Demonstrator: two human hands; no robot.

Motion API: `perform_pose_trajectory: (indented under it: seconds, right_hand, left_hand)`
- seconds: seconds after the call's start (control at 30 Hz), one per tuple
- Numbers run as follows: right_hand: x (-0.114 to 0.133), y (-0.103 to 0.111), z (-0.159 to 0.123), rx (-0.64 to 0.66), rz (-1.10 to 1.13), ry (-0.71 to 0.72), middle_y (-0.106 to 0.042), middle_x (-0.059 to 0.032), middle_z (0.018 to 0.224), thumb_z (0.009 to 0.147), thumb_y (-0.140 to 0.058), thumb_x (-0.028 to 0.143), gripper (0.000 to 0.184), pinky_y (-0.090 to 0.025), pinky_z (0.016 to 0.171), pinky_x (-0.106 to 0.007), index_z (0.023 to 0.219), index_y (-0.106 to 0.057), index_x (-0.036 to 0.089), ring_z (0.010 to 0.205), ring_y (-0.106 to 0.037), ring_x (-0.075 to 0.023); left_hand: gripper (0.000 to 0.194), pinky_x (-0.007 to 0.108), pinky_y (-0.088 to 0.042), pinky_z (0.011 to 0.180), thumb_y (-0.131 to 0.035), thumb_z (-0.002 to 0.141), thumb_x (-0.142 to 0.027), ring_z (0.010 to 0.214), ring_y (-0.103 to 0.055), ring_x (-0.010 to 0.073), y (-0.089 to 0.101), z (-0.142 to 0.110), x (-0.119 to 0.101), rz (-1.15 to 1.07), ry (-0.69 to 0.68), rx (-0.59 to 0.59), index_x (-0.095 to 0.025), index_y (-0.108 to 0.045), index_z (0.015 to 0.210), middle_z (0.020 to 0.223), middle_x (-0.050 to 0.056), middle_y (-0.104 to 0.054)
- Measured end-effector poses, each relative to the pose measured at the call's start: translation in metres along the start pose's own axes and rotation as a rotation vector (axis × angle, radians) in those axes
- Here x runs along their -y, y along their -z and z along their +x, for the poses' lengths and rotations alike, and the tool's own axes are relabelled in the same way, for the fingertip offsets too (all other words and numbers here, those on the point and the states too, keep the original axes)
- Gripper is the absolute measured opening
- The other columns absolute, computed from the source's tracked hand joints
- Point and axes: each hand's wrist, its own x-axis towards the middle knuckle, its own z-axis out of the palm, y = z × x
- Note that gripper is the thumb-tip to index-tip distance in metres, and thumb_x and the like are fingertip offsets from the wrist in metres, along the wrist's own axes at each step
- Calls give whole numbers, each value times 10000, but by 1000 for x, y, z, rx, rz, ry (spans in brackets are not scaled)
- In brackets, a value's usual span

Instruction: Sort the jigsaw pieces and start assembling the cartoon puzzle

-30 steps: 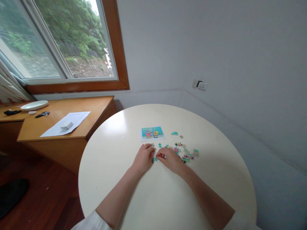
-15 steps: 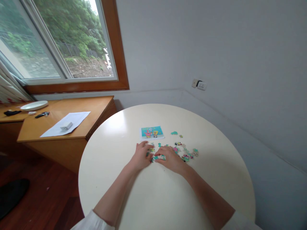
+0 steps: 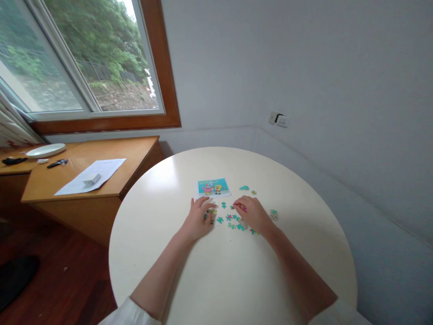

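Observation:
My left hand [image 3: 199, 220] lies on the table with its fingers spread and curved around a small group of jigsaw puzzle pieces [image 3: 212, 211], partly covering them. My right hand [image 3: 253, 214] is closed in a pinch, with a small puzzle piece [image 3: 232, 207] showing at its fingertips. Between the hands lie loose teal and pink pieces, among them a teal puzzle piece [image 3: 219, 220] and a pink one [image 3: 229, 217]. More pieces are partly hidden under my right hand. Just beyond the left fingers is a picture card [image 3: 214, 187] with a pink and a yellow cartoon figure.
A teal cluster of pieces [image 3: 244, 188] and a single piece [image 3: 254, 192] lie behind my right hand; a small pile [image 3: 274, 214] is to its right. The round white table [image 3: 162, 262] stands near a wooden desk [image 3: 135, 149] bearing paper [image 3: 110, 169] and a white plate [image 3: 46, 150].
My right hand has moved right and away from the left hand, uncovering several pieces between them. Loose pieces at the right now sit further left. My left hand stays about where it was.

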Motion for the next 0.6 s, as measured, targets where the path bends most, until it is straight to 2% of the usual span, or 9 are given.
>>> perform_pose_trajectory:
  seconds: [0.1,0.23,0.33,0.47,0.6]
  right_hand:
    - [-8,13,0,61,70,-21,-605,-14,689,776,-525,152,131,-380,625,-246,703,-633,166,633,-530,-125]
    - [-16,21,-5,209,163,-61,-549,26,596,699,-616,193,40,-351,543,-221,667,-612,169,554,-485,-107]
    - [-21,23,-9,290,184,-55,-538,32,619,625,-691,231,119,-348,542,-217,703,-625,170,578,-484,-110]
    - [-24,21,-9,355,202,-55,-534,26,644,619,-693,239,136,-361,568,-221,724,-640,171,609,-495,-117]
    - [-24,20,-9,320,189,-79,-535,17,660,654,-651,224,84,-370,580,-222,719,-633,173,621,-500,-120]
  left_hand:
    - [353,543,-125,1091,-514,783,-210,1281,-355,266,-1,-3,-13,-32,-110,65,-192,-562,1132,1326,131,-457]
    - [480,601,-99,1068,-503,823,-364,1320,-283,304,-2,-8,-26,0,-209,249,-230,-457,1282,1407,120,-374]
    - [492,612,-81,1063,-473,842,-384,1322,-282,304,-1,-9,-29,57,-212,323,-242,-428,1310,1407,113,-378]
    - [438,602,-102,1065,-447,855,-318,1311,-304,290,-1,-7,-27,102,-135,299,-225,-465,1283,1392,117,-399]
    - [399,597,-131,1060,-448,842,-241,1291,-340,270,-3,-6,-25,114,-63,227,-210,-502,1236,1345,131,-447]
